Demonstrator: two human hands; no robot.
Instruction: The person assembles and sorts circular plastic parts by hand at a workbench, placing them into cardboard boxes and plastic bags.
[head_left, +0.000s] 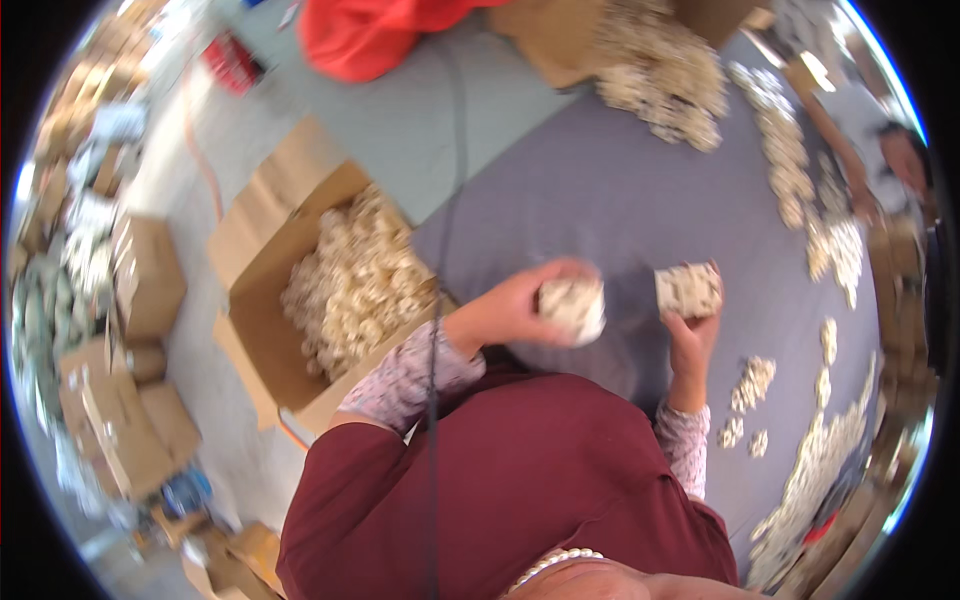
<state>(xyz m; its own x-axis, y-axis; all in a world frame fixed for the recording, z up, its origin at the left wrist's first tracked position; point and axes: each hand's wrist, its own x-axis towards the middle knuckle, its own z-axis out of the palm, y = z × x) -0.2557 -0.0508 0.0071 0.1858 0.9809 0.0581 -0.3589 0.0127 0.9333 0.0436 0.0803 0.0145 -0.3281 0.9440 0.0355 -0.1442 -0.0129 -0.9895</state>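
My left hand (530, 305) is closed around a small bundle of cream-coloured pieces (573, 308), blurred by motion. My right hand (693, 335) grips a similar cream-coloured bundle (688, 290) with a bumpy face, held upright between thumb and fingers. A gap separates the two bundles, both above the grey-purple table cover (560, 215). What kind of pieces these are, I cannot make out. To the left of my left arm stands an open cardboard box (262, 330) holding a heap of similar cream pieces (362, 285).
More cream pieces lie in a large pile (665, 85) at the far side and in long rows (825, 455) on the right. Small clusters (752, 385) sit near my right forearm. A dark cable (460, 120) hangs through the view. At the right edge is another person (905, 160).
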